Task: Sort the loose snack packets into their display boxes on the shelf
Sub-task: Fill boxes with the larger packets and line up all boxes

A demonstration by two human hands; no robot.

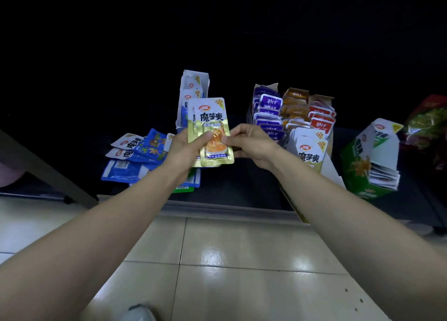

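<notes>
green packet: mostly hidden | shoe: cut off | red-green bag: blurred

**What the words say**

The gold packet says 魔芋爽, with 20% in its top corner — and so does the boxed packet on the right. The purple packets and red packets say 劲仔.

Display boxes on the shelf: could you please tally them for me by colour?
Blue box: 1
Purple box: 1
Brown box: 1
Red box: 1
Gold box: 1
Green box: 1
Total: 6
</notes>
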